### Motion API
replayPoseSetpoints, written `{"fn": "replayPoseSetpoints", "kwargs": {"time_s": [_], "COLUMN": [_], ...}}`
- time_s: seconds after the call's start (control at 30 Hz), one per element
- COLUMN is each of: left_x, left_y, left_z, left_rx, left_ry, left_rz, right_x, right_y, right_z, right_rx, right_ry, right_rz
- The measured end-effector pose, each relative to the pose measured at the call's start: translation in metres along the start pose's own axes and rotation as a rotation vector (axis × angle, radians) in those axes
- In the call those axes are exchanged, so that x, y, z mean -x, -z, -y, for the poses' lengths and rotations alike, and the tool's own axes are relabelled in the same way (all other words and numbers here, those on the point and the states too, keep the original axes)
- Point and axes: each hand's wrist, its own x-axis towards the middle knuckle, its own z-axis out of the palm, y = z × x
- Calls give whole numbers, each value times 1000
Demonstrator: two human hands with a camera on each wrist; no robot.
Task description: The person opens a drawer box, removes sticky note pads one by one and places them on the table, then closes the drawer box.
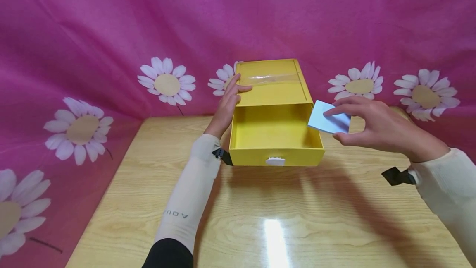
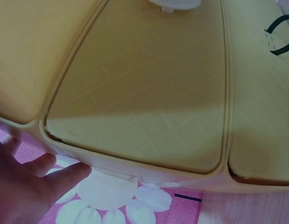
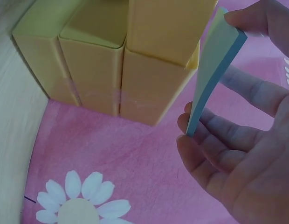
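A yellow drawer box stands on the wooden table with its top drawer pulled out; the visible inside of that drawer holds nothing. My left hand rests at the box's left upper edge, fingers fairly straight. In the left wrist view, its fingertips touch the box's edge. Right of the drawer, my right hand holds a light blue sticky-note pad between thumb and fingers, tilted above the table. The right wrist view shows the pad edge-on, slightly bent, beside the box.
A white pull sits on the drawer front. Clear tape crosses the box top. Lower drawers stay closed in the box. A pink cloth with daisies hangs behind the wooden table. One drawer has a dark loop.
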Motion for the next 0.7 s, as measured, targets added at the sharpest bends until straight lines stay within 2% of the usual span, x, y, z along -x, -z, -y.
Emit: {"fn": "replayPoseSetpoints", "kwargs": {"time_s": [0.7], "left_x": [0], "left_y": [0], "left_z": [2], "left_rx": [-5], "left_ry": [-8], "left_rz": [-10], "right_x": [11], "right_y": [-3], "right_z": [-26], "right_rx": [-13], "right_ry": [-94], "right_rz": [-6]}}
